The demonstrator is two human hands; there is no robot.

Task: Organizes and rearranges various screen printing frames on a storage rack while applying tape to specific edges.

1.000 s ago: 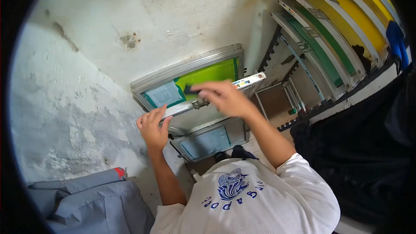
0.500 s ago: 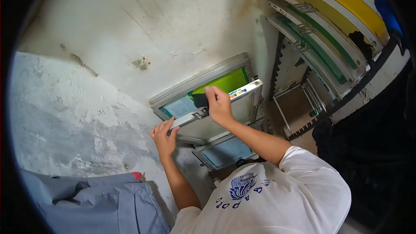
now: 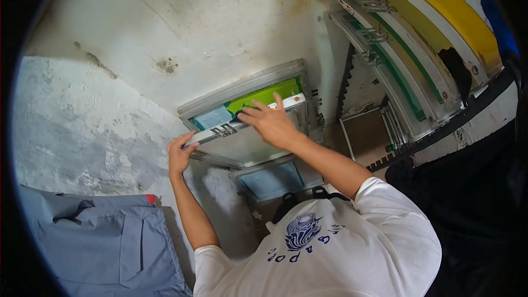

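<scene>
A metal-edged screen printing frame [image 3: 245,146] with a pale mesh stands tilted in front of me, a hinge-like clip on its top edge. My left hand [image 3: 180,151] grips the left end of that edge, thumb and fingers closed round it. Over the edge's right half, my right hand [image 3: 269,124] has its fingers spread; whether they touch the frame I cannot tell. By its fingertips is a small dark patch I cannot make out. Behind leans another frame [image 3: 242,88] with green and pale blue areas on its mesh.
A frame with light blue mesh [image 3: 272,180] stands low near my feet. At the right, a rack holds several yellow and green frames [image 3: 407,49], above a notched dark rail. Grey cloth [image 3: 104,236] hangs at the lower left, beside a stained, peeling wall [image 3: 88,143].
My right hand has opened from a closed shape, its fingers now spread leftward along the frame's edge. The left hand keeps its grip. The whole view has shifted slightly.
</scene>
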